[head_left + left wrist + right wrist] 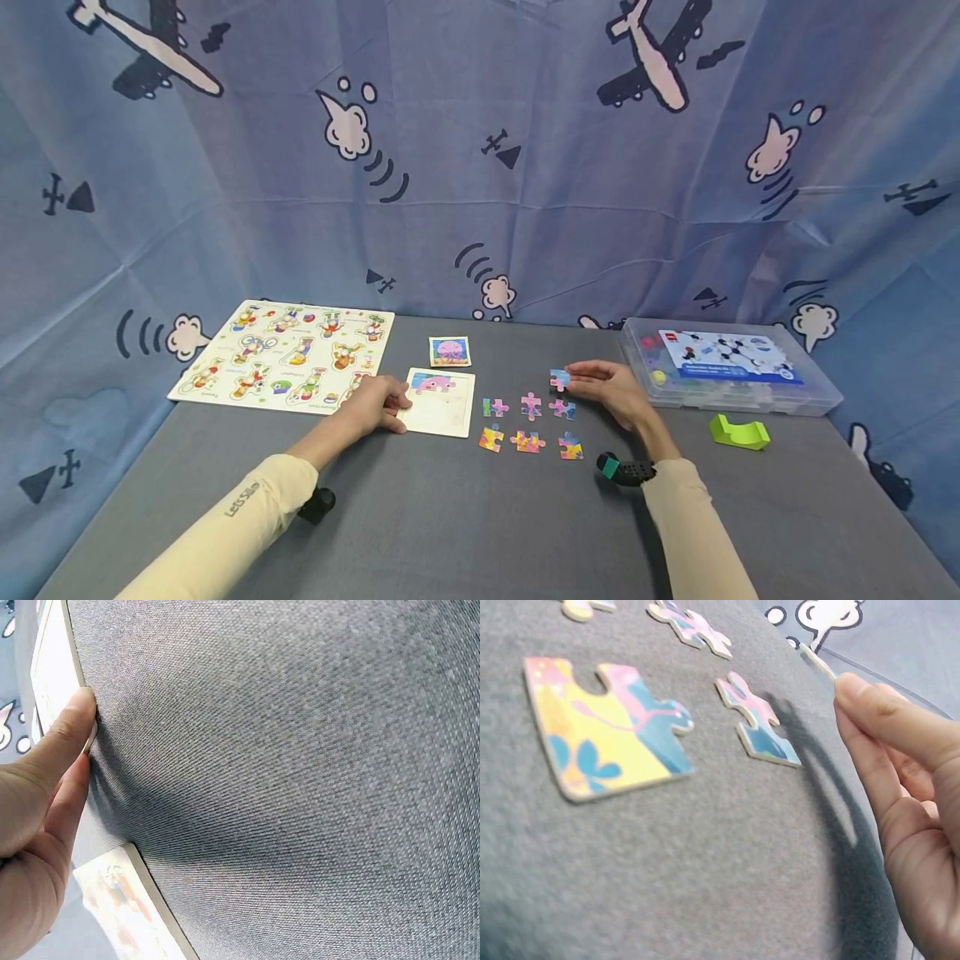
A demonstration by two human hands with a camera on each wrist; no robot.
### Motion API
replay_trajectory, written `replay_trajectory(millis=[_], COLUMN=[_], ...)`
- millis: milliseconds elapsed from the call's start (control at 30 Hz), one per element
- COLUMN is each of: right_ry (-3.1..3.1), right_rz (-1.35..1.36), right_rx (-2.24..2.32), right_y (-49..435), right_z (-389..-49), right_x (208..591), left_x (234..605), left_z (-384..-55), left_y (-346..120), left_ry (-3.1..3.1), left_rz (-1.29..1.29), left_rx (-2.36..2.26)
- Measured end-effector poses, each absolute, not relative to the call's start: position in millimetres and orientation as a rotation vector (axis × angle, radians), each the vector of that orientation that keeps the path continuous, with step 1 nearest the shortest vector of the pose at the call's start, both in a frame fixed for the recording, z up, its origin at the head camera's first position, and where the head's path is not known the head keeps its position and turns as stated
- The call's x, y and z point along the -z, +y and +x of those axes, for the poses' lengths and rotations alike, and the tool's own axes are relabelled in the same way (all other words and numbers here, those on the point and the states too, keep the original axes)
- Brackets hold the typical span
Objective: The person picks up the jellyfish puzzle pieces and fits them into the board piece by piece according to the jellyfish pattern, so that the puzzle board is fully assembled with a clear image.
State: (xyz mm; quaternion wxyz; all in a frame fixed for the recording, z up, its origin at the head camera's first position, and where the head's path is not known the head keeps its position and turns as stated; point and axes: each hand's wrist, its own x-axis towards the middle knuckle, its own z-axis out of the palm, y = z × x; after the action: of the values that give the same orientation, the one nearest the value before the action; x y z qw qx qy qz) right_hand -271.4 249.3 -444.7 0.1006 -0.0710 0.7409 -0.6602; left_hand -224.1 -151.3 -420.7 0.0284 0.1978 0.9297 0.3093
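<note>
My left hand (375,403) grips the left edge of a square white puzzle tray (438,420); in the left wrist view its thumb (73,712) lies along the tray's edge. Pink-and-blue pieces (433,383) fill the tray's upper part, and its lower part is bare. Between thumb and fingertips my right hand (611,392) pinches a light blue jigsaw piece (559,380), seen edge-on (819,663) above the table in the right wrist view. Below it, several loose jigsaw pieces lie in two rows, among them a yellow-and-blue corner piece (604,739) and a pink-and-blue piece (757,724).
A small picture card (450,351) with a pink jellyfish lies behind the tray. At the left is a large illustrated board (281,358), its near right corner by my left hand. A clear plastic case (731,367) and a green curved block (739,432) stand at the right.
</note>
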Motion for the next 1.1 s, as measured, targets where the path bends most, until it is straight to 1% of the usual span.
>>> replay_trajectory(millis=[300, 1100], right_ry=[2.149, 2.104], right_rz=[-0.285, -0.305], right_rx=[1.994, 2.052], right_y=[238.3, 199.3], right_z=[-266.0, -265.6], right_x=[443.6, 448.1], left_x=[421.5, 418.5], left_z=[-224.0, -223.3], left_y=[-150.9, -150.3], left_ry=[2.875, 2.89], left_rz=[0.622, 0.662], left_rx=[-0.955, -0.932])
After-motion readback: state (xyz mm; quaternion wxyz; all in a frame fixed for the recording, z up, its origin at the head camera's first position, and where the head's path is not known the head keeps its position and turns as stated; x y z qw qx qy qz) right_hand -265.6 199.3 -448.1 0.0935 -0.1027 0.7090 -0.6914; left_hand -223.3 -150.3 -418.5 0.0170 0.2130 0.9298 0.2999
